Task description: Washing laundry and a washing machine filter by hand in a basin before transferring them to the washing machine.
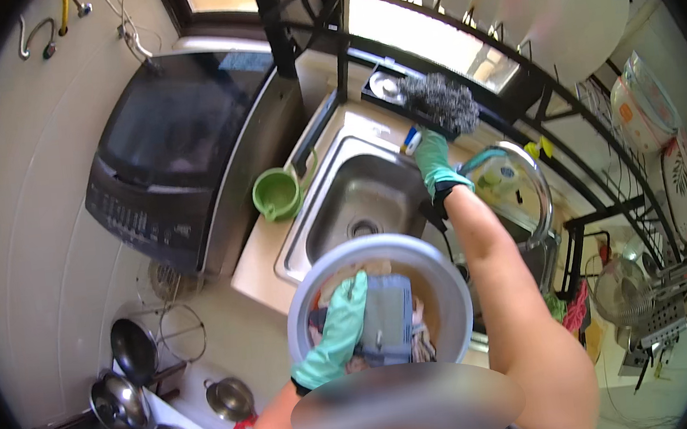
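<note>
My left hand [339, 333], in a mint-green rubber glove, reaches into a pale blue plastic basin [463, 302] and lies on the left edge of a blue-grey slab-like object [388, 312]; whether it grips this is unclear. Cloth-like items lie around the slab, in brownish water. Past the sink, my right hand [433, 147], gloved alike, reaches to the back ledge beside a small blue and white item [412, 141]. Its fingers are partly hidden, so its hold cannot be told. A mass of grey steel wool [444, 102] sits just beyond it. A blurred oval hides the basin's near edge.
The stainless steel sink [360, 194] lies beyond the basin, with a curved chrome faucet [542, 189] at right. A green plastic dipper [277, 194] stands left of it, near a dark washing machine [170, 150]. A black metal rack [488, 39] arches overhead. Pans [135, 351] stand lower left.
</note>
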Demonstrator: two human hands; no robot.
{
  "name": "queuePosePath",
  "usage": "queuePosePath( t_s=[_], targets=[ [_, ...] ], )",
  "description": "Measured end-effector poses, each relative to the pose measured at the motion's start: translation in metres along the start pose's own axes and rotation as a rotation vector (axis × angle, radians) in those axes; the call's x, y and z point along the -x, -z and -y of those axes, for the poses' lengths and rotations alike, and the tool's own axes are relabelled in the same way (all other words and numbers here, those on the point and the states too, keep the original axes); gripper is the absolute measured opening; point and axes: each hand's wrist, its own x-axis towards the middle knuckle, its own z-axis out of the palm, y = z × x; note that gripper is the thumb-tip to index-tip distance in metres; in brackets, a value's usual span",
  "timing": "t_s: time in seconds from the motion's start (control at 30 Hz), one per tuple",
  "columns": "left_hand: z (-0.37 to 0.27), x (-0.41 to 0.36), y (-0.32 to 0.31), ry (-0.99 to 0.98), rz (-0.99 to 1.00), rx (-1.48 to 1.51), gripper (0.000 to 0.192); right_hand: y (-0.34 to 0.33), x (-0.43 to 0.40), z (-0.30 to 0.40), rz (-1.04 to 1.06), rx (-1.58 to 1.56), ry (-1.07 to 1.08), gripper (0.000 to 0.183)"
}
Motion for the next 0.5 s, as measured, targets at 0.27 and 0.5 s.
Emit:
queuePosePath(
  t_s=[0.27, 0.5],
  targets=[
    [-0.007, -0.014, 0.023, -0.141, -0.082, -0.278, 0.042, 0.191, -0.002, 0.083, 0.893, -1.104, -0.065, 0.031],
    [-0.049, -0.014, 0.028, 0.314, 0.231, 0.886, 0.039, 0.394, -0.010, 0.094, 0.968, -0.955, -0.073, 0.021]
  ],
)
